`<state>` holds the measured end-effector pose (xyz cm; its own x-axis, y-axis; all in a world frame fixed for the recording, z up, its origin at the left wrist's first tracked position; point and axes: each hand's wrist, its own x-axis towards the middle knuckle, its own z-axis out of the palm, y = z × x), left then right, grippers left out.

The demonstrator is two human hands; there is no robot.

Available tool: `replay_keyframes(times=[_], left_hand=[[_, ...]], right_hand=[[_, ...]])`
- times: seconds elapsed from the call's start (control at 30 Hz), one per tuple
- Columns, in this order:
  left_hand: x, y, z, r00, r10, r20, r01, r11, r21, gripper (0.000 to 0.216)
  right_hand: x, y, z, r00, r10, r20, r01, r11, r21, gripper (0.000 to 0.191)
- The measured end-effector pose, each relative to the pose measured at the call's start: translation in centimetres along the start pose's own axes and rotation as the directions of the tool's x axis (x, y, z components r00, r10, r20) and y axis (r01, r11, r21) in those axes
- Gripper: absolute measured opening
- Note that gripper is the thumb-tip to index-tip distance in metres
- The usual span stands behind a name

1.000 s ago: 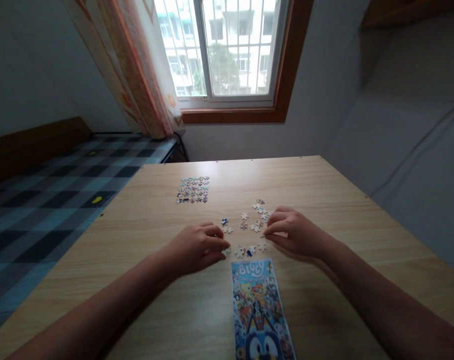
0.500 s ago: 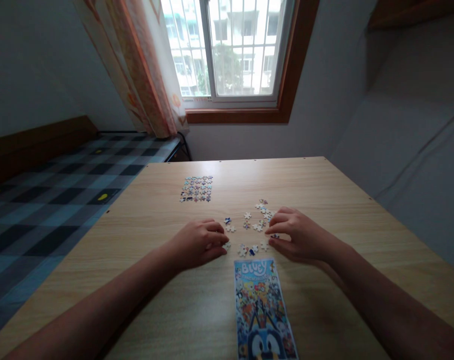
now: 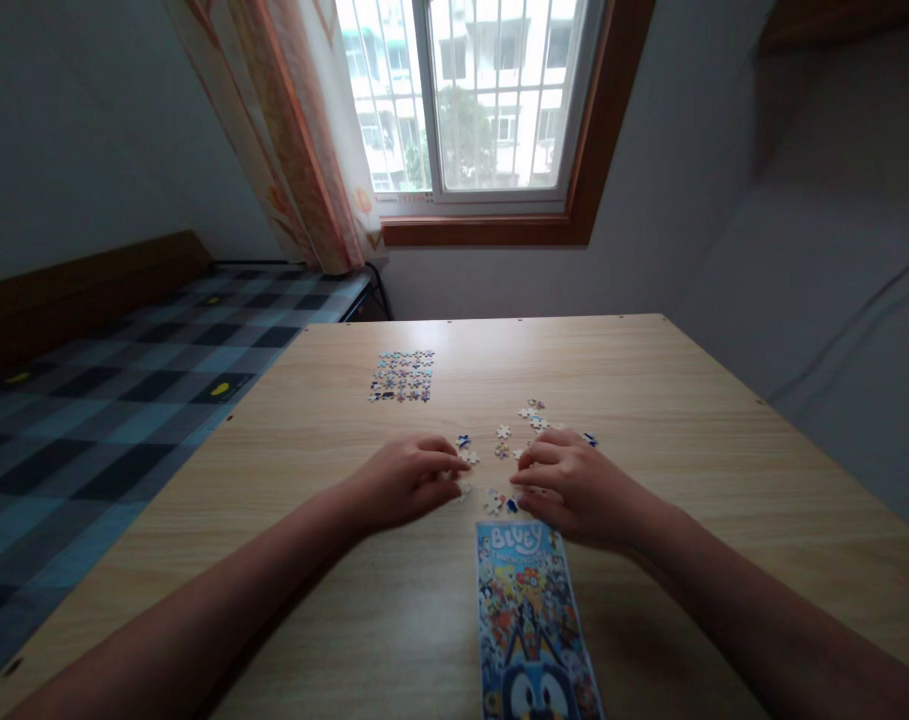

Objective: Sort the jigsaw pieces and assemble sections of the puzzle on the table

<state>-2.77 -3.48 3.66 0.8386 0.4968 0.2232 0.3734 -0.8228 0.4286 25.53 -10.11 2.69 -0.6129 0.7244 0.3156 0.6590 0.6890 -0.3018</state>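
Observation:
My left hand [image 3: 413,482] rests low over the table with its thumb and fingers apart. Just beyond its fingertips lie a pale jigsaw piece [image 3: 465,493] and a blue jigsaw piece [image 3: 464,440]. Over the right side of the loose pieces is my right hand [image 3: 578,485], its thumb and fingers parted and nothing visibly gripped. Its thumb is close to a dark blue and white piece [image 3: 512,506], and some pieces are hidden under it. Between the hands are a white piece [image 3: 503,432] and a pale patterned piece [image 3: 493,502].
Farther back on the wooden table [image 3: 274,450] sits a block of puzzle pieces [image 3: 404,376] in rows. A "Bluey" picture sheet [image 3: 538,610] lies nearest me. Beside the table are a bed with a checked cover [image 3: 124,390] and, behind, a window [image 3: 499,110].
My right hand has moved left and slightly nearer, uncovering a dark blue piece on its right and covering others. My left hand stays almost in place; the view has shifted slightly.

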Motion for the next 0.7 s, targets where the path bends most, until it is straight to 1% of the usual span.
replay_keyframes(times=[0.13,0.2,0.27,0.4,0.47,0.53,0.6,0.7], left_hand=[[0.1,1.8,0.3,0.995,0.077,0.069,-0.09,0.973,0.211,0.033],[0.1,2.5,0.5,0.991,0.108,0.08,-0.127,0.949,0.287,0.032],[0.1,2.8,0.6,0.987,0.14,0.077,-0.158,0.933,0.322,0.028],[0.1,2.4,0.7,0.984,0.17,0.059,-0.18,0.932,0.315,0.02],[0.1,2.1,0.6,0.983,0.175,0.052,-0.182,0.939,0.291,0.019],[0.0,2.0,0.6,0.984,0.172,0.051,-0.18,0.945,0.272,0.019],[0.0,2.0,0.5,0.985,0.164,0.055,-0.172,0.949,0.263,0.019],[0.1,2.1,0.3,0.985,0.155,0.077,-0.169,0.956,0.24,0.019]], right_hand=[[0.0,0.1,0.1,0.999,-0.007,0.033,0.007,1.0,-0.007,0.013],[0.0,0.2,0.2,1.0,-0.006,0.027,0.007,1.0,-0.017,0.012],[0.0,0.2,0.2,1.0,-0.005,0.02,0.006,1.0,-0.031,0.013],[0.0,-0.1,-0.2,1.0,0.005,-0.006,-0.005,0.999,-0.048,0.012],[0.0,-0.4,-0.3,1.0,-0.006,-0.017,0.005,0.999,-0.05,0.015],[0.0,-0.7,-0.3,0.999,-0.038,-0.006,0.037,0.998,-0.051,0.021],[0.0,-0.8,-0.2,0.998,-0.056,0.018,0.057,0.997,-0.055,0.022],[0.0,-0.8,0.0,0.999,-0.029,0.033,0.031,0.997,-0.073,0.023]])
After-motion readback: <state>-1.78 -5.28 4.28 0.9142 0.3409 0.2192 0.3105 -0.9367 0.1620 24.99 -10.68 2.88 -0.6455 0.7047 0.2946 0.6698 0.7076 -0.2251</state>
